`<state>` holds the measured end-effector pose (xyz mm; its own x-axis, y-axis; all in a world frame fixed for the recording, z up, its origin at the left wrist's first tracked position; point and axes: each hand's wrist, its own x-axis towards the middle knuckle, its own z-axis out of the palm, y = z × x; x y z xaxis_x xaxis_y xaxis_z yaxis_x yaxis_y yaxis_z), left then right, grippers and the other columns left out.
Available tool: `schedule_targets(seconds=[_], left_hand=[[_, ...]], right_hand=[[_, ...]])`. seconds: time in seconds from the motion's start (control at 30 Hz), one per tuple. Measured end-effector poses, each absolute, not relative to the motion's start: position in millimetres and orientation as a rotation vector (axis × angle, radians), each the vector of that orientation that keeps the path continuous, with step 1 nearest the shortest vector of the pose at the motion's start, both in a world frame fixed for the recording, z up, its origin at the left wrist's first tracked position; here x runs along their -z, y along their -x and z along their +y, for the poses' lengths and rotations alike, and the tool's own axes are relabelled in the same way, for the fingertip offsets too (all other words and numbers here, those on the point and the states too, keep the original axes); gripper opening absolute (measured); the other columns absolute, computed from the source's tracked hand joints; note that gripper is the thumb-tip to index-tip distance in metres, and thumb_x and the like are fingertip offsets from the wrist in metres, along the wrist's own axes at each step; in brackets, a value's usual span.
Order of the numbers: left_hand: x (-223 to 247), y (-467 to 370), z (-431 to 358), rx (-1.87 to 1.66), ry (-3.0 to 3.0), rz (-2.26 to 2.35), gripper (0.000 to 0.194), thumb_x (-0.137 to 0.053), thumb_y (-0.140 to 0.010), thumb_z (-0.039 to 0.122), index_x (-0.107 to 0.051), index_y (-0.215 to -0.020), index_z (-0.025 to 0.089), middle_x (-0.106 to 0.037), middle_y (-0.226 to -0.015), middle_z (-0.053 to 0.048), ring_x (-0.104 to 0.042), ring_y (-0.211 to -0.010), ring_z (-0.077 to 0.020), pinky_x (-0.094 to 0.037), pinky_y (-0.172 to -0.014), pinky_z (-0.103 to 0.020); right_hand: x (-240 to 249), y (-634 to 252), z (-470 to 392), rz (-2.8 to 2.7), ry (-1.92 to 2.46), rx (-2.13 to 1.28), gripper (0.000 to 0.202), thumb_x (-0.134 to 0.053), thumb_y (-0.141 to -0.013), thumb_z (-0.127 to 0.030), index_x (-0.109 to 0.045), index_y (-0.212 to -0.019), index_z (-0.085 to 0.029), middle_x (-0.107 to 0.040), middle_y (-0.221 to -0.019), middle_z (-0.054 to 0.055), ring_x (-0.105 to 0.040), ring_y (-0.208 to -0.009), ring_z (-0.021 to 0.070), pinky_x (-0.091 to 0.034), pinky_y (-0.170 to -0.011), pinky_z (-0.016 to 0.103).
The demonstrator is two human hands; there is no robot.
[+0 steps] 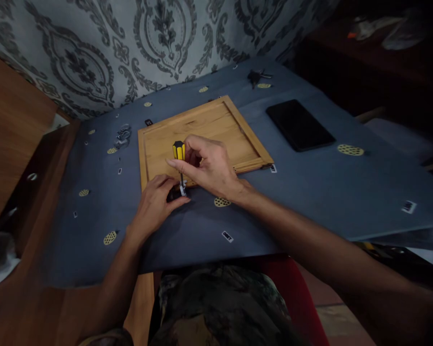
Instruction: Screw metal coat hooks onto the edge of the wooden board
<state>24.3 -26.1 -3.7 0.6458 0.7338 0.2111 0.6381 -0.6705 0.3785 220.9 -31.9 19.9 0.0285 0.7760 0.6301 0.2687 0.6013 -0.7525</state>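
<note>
A framed wooden cabinet door [198, 125] lies flat on the blue cloth. My right hand [211, 161] is closed around a screwdriver [179, 150] with a yellow and black handle, held upright. Its shaft points down to a small metal hinge [183, 188] at the door's near edge. Beside that hinge, my left hand [159, 202] pinches it between thumb and fingers. The exact contact of the screwdriver tip is too small to make out, and my left fingers partly hide the hinge.
Loose metal hinges [122, 136] lie left of the door. A black tablet [300, 125] rests to the right, with a bunch of keys [259, 77] farther back. A small black object [149, 122] sits by the door's far left corner. A patterned wall [126, 48] rises behind the table.
</note>
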Motion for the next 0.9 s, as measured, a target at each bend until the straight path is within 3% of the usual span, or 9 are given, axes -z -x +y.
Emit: schedule_targets(seconds=[0.33, 0.53, 0.73, 0.9], left_hand=[[2.8, -24.8, -27.1, -0.513, -2.603, 1.108, 0.032, -0.075, -0.094, 0.048, -0.072, -0.111, 0.022, -0.073, -0.108, -0.007, -0.068, -0.104, -0.0277, -0.056, -0.096, -0.045], [5.0, -24.4, -27.3, -0.545, -2.624, 1.107, 0.033, -0.076, -0.093, 0.049, -0.072, -0.108, 0.021, -0.072, -0.107, -0.007, -0.069, -0.102, -0.0272, -0.057, -0.094, -0.044], [3.8, -24.3, -26.7, -0.506, -2.639, 1.126, 0.032, -0.078, -0.091, 0.048, -0.072, -0.106, 0.020, -0.072, -0.108, -0.007, -0.068, -0.103, -0.0275, -0.056, -0.092, -0.041], [4.2, -24.5, -26.1, -0.536, -2.632, 1.112, 0.034, -0.078, -0.091, 0.048, -0.072, -0.112, 0.022, -0.073, -0.111, -0.007, -0.068, -0.106, -0.0279, -0.057, -0.094, -0.043]], right_hand=[[-16.7, -221.6, -28.5, -1.542, 0.853, -0.699, 0.040, -0.073, -0.093, -0.047, -0.045, -0.076, -0.024, -0.047, -0.066, -0.007, -0.045, -0.059, 0.0097, -0.036, -0.054, 0.025], [-20.0, -223.4, -28.3, -1.492, 0.682, -0.968, 0.029, -0.076, -0.090, -0.041, -0.056, -0.100, -0.023, -0.057, -0.079, -0.006, -0.055, -0.064, 0.0090, -0.046, -0.054, 0.021], [-22.5, -229.4, -25.8, -1.569, 0.627, -1.084, 0.037, -0.070, -0.096, -0.051, -0.055, -0.083, -0.020, -0.055, -0.068, -0.007, -0.060, -0.057, 0.0078, -0.046, -0.055, 0.021], [-21.6, -224.7, -29.7, -1.588, 0.703, -0.903, 0.043, -0.070, -0.095, -0.055, -0.050, -0.077, -0.021, -0.050, -0.063, -0.008, -0.054, -0.057, 0.0079, -0.040, -0.054, 0.022]])
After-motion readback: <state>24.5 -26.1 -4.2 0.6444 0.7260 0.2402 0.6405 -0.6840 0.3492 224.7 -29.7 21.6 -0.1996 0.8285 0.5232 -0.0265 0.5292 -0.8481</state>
